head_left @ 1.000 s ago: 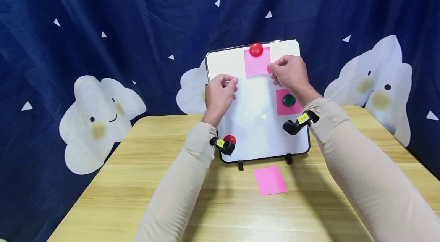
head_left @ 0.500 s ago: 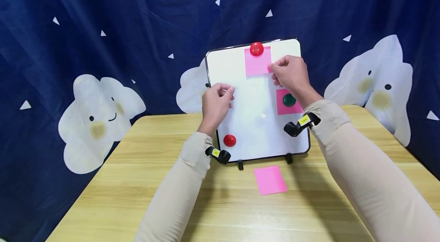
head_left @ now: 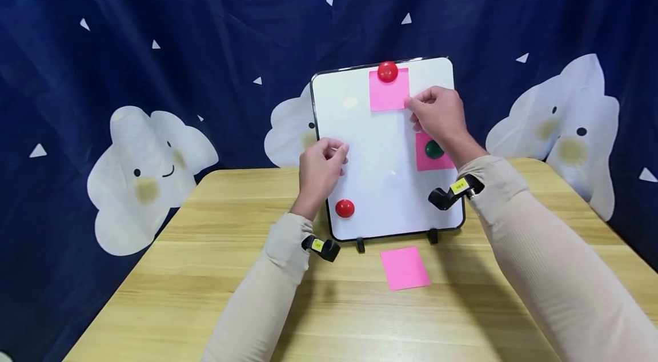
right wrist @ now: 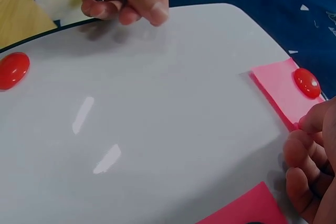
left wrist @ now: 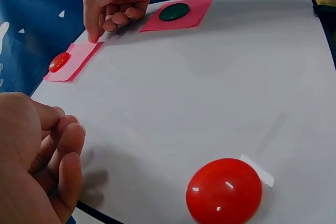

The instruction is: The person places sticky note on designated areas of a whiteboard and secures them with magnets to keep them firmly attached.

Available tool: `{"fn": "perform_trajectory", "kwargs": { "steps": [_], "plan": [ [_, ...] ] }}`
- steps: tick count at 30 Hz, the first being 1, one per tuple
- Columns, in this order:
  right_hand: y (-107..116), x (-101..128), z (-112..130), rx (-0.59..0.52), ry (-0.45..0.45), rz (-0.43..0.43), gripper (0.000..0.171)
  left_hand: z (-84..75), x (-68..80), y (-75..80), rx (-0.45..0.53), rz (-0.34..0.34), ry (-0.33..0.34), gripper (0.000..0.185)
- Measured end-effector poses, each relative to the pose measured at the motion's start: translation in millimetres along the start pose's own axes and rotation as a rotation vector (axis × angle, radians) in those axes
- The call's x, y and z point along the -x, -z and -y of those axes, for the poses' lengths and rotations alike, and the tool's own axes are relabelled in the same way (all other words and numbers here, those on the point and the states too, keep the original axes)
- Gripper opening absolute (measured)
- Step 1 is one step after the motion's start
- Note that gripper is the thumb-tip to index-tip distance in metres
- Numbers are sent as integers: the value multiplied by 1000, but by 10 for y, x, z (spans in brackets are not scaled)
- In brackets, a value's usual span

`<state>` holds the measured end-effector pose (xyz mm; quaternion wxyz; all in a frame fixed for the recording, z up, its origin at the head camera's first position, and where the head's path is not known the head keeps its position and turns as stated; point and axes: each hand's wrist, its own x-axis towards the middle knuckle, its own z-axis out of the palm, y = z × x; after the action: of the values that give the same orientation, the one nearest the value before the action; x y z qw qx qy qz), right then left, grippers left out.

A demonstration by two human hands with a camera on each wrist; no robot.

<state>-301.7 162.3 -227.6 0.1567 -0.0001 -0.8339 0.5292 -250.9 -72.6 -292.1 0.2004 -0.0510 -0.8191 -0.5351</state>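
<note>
Fingertips of the right hand (head_left: 439, 116) pinch the lower right corner of the upper pink sticky note (head_left: 389, 91), which a red magnet (head_left: 388, 71) pins at 12 o'clock on the small whiteboard (head_left: 382, 179). The left hand (head_left: 319, 171) hovers at the board's 9 o'clock edge with fingers loosely curled, holding nothing. A second pink note (head_left: 430, 165) sits at about 3 o'clock on the board under a green magnet (head_left: 434, 149), partly behind the right wrist. Another red magnet (head_left: 344, 208) clings alone near 7 o'clock. The whiteboard stands upright on black feet on the wooden tabletop (head_left: 169, 270); a loose pink note (head_left: 404, 268) lies flat just in front of it. Behind hangs a dark blue curtain (head_left: 154, 36) with cloud faces
</note>
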Motion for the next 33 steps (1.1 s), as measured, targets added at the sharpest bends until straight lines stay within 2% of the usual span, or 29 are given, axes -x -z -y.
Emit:
{"fn": "perform_trajectory", "kwargs": {
  "steps": [13,22,33],
  "plan": [
    [-2,36,-51,4,-2,-2,35,97,188,34,-14,48,-17,14],
    [27,122,-64,7,0,3,38,208,286,45,1,74,-60,11],
    [37,277,-175,-57,27,31,37,268,367,43,-13,94,-65,11]
  ]
}}
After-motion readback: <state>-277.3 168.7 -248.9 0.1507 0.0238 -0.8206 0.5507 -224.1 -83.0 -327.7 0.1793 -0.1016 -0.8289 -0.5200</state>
